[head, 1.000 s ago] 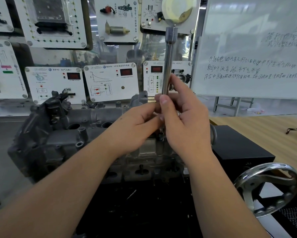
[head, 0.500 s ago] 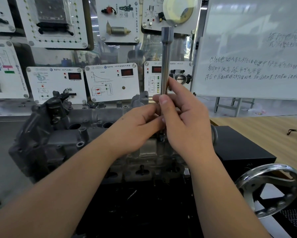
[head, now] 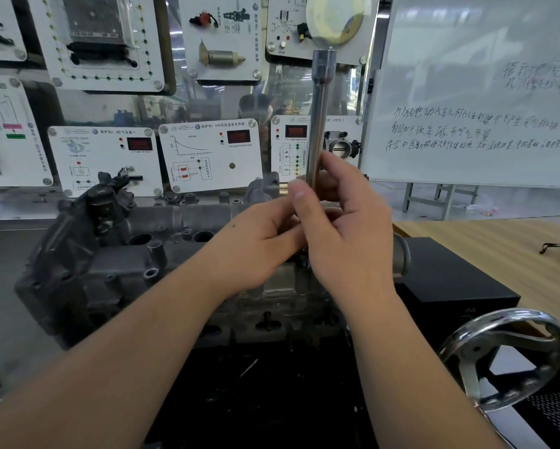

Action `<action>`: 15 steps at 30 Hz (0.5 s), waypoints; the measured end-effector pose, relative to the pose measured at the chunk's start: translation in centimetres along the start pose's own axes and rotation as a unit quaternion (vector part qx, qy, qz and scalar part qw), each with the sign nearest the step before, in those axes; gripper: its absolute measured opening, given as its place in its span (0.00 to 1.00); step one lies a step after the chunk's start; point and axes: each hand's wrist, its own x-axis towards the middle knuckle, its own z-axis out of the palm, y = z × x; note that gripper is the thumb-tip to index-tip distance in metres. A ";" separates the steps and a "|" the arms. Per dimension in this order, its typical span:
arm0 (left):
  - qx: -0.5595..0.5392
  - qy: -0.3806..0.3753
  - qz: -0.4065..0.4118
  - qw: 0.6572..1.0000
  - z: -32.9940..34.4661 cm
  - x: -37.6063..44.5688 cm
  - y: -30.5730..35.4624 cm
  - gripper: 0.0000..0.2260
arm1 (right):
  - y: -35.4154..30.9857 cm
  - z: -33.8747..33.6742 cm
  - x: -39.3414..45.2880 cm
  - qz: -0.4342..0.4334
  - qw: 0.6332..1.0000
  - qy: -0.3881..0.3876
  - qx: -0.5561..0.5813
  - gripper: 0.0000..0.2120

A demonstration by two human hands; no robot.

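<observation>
- Steel socket tube (head: 319, 124): upright over the cylinder head (head: 110, 254), lower end hidden by my hands.
- My right hand (head: 346, 234): fingers curled round the tube.
- My left hand (head: 259, 244): pinches the tube too.
- Chrome handwheel (head: 505, 358): lower right, well apart.

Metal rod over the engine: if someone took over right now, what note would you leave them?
Left hand pinches the metal rod low down.
Right hand grips it alongside, thumb in front.
Rod stands upright over the engine, wider end up; its lower end is hidden by the hands.
Done: rod held upright. Left: probably seating or turning it in the engine; cannot tell whether it is seated.
</observation>
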 end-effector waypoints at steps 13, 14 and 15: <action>0.043 0.018 0.017 0.999 -0.1 0.0 0.1 0.10 | 0.0 0.1 0.0 0.002 1.000 -0.017 0.003 0.19; 0.046 0.022 0.014 0.999 0.0 0.0 0.1 0.09 | 0.0 0.1 0.0 -0.004 1.000 -0.006 -0.009 0.18; 0.042 0.023 0.011 0.999 0.0 -0.1 0.2 0.08 | 0.0 0.0 0.0 -0.010 1.000 0.004 -0.017 0.17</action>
